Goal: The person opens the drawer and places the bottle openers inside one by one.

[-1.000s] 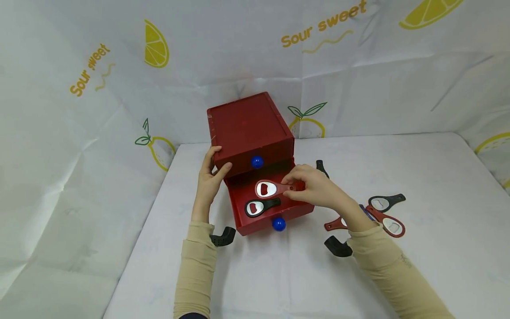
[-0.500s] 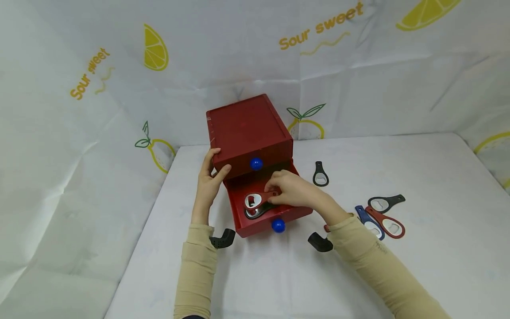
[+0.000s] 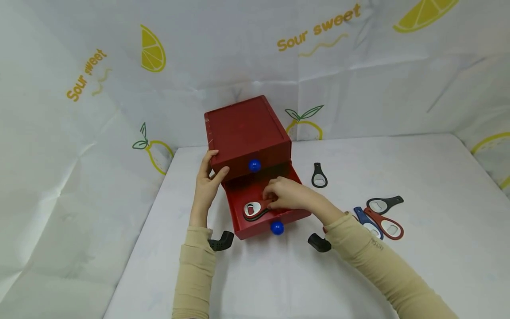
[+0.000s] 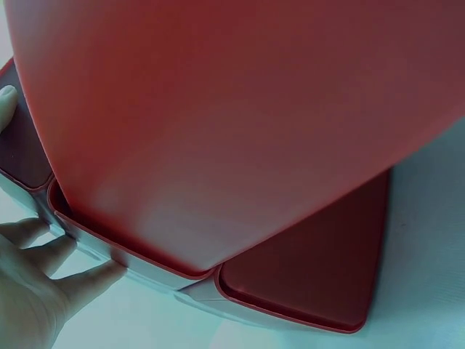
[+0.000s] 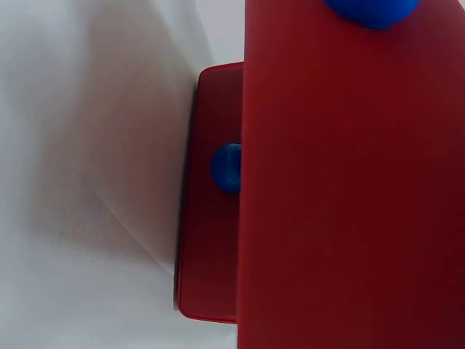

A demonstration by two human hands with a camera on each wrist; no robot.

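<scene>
A red box (image 3: pixel 247 126) with blue knobs stands on the white table, its drawer (image 3: pixel 237 199) pulled out at the front. My left hand (image 3: pixel 206 188) grips the box's left front corner, thumb on the front face and fingers along the side. Inside the drawer, my right hand (image 3: pixel 288 195) pinches the handle of a red bottle opener (image 3: pixel 253 208). That opener lies over a black bottle opener (image 3: pixel 256 217), which shows only as a dark rim. In the right wrist view, red surfaces and a blue knob (image 5: pixel 227 169) fill much of the frame; the hand is out of sight there.
Right of the box lies a black bottle opener (image 3: pixel 319 176). Farther right, another black opener (image 3: pixel 384 204), a red opener (image 3: pixel 388 226) and a blue opener (image 3: pixel 370 225) lie bunched together. My right sleeve partly covers another red piece. A printed white cloth (image 3: pixel 239 53) hangs behind.
My right hand has moved left and lowered the red bottle opener onto the black one in the drawer. The left hand keeps its place on the box.
</scene>
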